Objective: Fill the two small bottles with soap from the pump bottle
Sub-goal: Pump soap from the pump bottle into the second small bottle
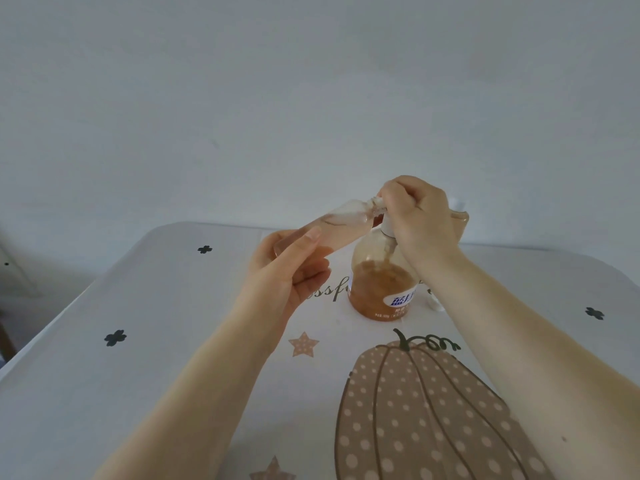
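Note:
The pump bottle [381,285] stands upright in the middle of the table, about half full of amber soap, with a blue-and-white label. My right hand [419,220] is closed over its white pump head from above. My left hand [287,268] holds a small clear bottle [339,225] tilted almost flat, its open neck pressed against the pump's spout. Amber soap fills its lower part. A second small bottle [460,213] with a white cap stands behind my right hand, mostly hidden.
The table [156,358] has a white cloth printed with a dotted pumpkin, stars and dark clovers. A small white cap [435,304] lies beside the pump bottle, under my right forearm. A plain wall rises behind the table's far edge.

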